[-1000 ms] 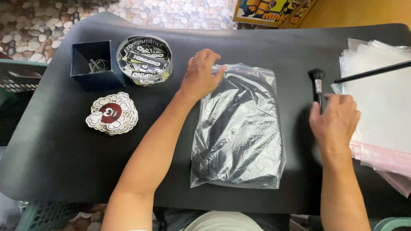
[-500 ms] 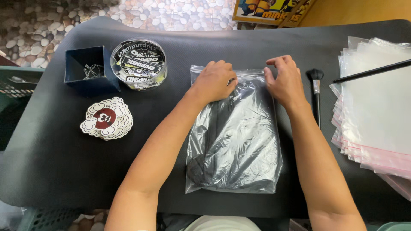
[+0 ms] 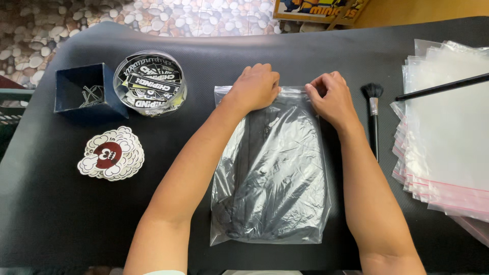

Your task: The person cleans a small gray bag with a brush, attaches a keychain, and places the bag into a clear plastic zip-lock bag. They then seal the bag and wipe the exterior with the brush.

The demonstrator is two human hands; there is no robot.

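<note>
A clear plastic bag [image 3: 272, 178] with a dark folded garment inside lies flat in the middle of the black table [image 3: 51, 219]. My left hand [image 3: 257, 86] presses on the bag's top edge at the left. My right hand [image 3: 331, 97] pinches the same top edge just to the right of it. Both hands rest close together on the bag's sealing strip.
A black brush [image 3: 373, 114] lies right of the bag. A stack of clear bags with pink strips [image 3: 448, 137] sits at the far right, a black rod [image 3: 443, 86] across it. At left stand a round tub of stickers [image 3: 150, 84], a dark blue box [image 3: 86, 91] and a cloud-shaped sticker pile [image 3: 112, 155].
My right hand left the brush and came to the bag's top edge. It then slid left along the edge toward my left hand.
</note>
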